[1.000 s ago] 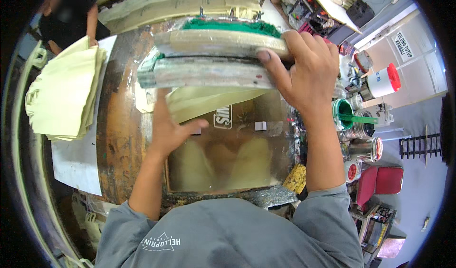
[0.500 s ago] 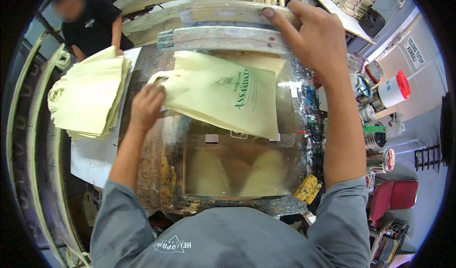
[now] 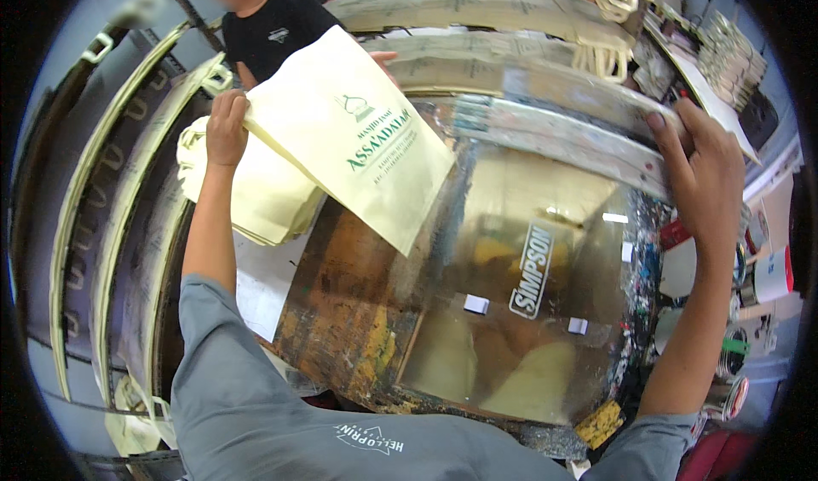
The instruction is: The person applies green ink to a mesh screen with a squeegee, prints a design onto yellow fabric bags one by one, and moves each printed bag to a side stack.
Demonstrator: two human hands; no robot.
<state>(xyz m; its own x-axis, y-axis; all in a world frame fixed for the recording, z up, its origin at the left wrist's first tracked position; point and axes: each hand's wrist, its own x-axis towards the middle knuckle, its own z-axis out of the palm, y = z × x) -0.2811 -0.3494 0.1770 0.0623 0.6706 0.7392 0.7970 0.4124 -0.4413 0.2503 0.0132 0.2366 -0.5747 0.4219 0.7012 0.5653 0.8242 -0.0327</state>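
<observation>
A: "While left hand point(image 3: 227, 129) pinches pale bag point(image 3: 349, 132) by a corner, where is it?"
B: "Raised left of the frame point(image 3: 562, 137), partly hiding the bag stack point(image 3: 264, 193). Right hand point(image 3: 703, 170) grips the frame's right end."

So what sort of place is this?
Probably a screen-printing workshop: the left hand holds a pale yellow bag with green print, the right hand grips what looks like a screen frame, and the wooden table is stained.

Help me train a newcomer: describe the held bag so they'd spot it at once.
Start at the stained brown table. At its left, the left hand holds up a pale yellow bag. Its green print sets it apart from the blank-looking pale stack behind it.
</observation>
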